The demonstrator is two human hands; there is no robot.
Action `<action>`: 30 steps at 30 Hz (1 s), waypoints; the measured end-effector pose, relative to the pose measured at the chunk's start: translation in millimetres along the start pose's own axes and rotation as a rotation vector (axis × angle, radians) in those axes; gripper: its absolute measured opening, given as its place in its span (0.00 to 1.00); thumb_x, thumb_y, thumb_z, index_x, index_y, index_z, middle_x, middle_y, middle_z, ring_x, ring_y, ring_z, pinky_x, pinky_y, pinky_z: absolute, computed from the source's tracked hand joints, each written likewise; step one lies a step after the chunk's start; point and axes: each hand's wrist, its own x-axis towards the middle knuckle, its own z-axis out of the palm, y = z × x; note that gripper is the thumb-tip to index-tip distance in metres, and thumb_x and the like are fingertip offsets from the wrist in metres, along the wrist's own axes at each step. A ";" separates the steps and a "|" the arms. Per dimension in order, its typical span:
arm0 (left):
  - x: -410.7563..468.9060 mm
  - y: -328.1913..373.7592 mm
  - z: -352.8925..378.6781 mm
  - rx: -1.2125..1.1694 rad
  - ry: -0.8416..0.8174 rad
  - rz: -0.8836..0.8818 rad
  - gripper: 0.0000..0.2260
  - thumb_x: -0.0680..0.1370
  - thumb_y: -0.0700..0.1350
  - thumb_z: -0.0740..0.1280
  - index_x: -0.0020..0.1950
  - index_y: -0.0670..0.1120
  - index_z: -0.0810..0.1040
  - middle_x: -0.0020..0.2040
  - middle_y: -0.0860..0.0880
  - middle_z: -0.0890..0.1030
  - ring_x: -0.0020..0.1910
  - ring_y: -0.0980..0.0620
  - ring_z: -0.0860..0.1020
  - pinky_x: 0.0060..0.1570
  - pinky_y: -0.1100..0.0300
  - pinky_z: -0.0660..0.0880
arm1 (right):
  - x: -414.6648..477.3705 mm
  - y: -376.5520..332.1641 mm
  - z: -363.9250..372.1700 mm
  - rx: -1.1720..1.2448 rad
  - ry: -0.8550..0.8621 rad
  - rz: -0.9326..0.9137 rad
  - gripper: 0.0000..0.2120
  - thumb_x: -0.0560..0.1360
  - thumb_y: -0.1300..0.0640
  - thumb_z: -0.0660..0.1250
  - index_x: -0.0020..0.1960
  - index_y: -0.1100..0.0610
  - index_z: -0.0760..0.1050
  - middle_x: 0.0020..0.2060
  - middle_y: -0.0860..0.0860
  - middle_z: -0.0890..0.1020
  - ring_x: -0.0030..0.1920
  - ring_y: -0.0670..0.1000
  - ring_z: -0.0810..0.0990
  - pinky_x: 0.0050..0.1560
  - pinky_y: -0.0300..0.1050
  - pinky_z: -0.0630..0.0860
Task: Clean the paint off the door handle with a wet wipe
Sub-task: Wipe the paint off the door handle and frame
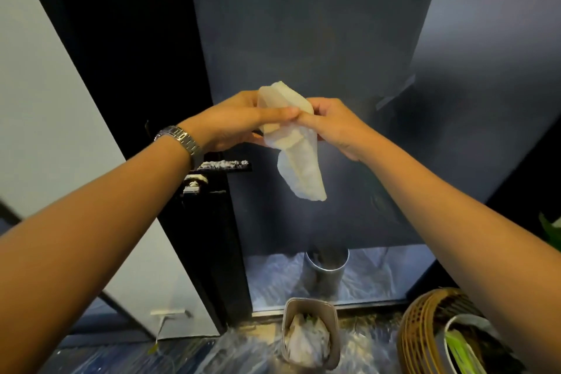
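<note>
A white wet wipe hangs between both hands in front of the dark door, its lower end dangling free. My left hand, with a metal watch on the wrist, pinches its left side. My right hand grips the wipe's right side, fingertips meeting those of the left. Below and left of the hands, the black door handle sticks out from the edge of the open door, with white paint smeared along its top. More white paint marks the lock plate beneath it, partly hidden by my left wrist.
On the floor stand a small bin holding crumpled white wipes, a metal cylinder behind the threshold, and a woven basket with a plant at right. Clear plastic sheeting covers the floor. A pale wall lies to the left.
</note>
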 end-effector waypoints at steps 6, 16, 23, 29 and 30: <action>-4.2 1.8 -16.2 -0.029 0.212 -0.066 0.03 0.71 0.39 0.69 0.44 0.43 0.77 0.23 0.55 0.75 0.21 0.60 0.69 0.19 0.70 0.63 | 17.0 -4.7 0.1 0.242 0.069 0.021 0.09 0.74 0.57 0.68 0.38 0.56 0.71 0.35 0.50 0.78 0.33 0.47 0.77 0.35 0.40 0.75; -14.0 3.1 -24.8 -0.207 0.217 0.118 0.07 0.76 0.43 0.63 0.41 0.46 0.79 0.35 0.52 0.83 0.37 0.55 0.82 0.39 0.61 0.80 | 40.8 -11.6 26.6 0.149 0.041 -0.068 0.01 0.73 0.64 0.68 0.45 0.61 0.77 0.40 0.59 0.82 0.40 0.59 0.82 0.43 0.49 0.82; -13.4 -7.8 -49.6 -0.123 0.579 0.038 0.04 0.73 0.37 0.66 0.41 0.44 0.79 0.39 0.45 0.80 0.36 0.50 0.80 0.37 0.57 0.78 | 57.0 -18.5 40.7 -0.053 -0.031 -0.165 0.04 0.73 0.64 0.68 0.48 0.61 0.79 0.41 0.57 0.83 0.39 0.51 0.81 0.40 0.43 0.79; -31.1 2.5 -91.3 -0.033 0.806 0.130 0.01 0.72 0.39 0.67 0.40 0.45 0.77 0.38 0.46 0.77 0.36 0.51 0.78 0.41 0.55 0.78 | 69.3 -25.9 52.8 -0.118 0.053 -0.337 0.08 0.70 0.63 0.71 0.48 0.56 0.78 0.39 0.48 0.81 0.41 0.49 0.81 0.44 0.34 0.76; -34.4 3.0 -97.9 0.034 0.832 0.169 0.02 0.71 0.43 0.69 0.40 0.45 0.77 0.38 0.46 0.77 0.38 0.50 0.78 0.42 0.53 0.77 | 70.9 -28.3 56.1 -0.155 0.104 -0.407 0.09 0.70 0.63 0.71 0.50 0.57 0.78 0.41 0.47 0.81 0.42 0.46 0.80 0.45 0.30 0.74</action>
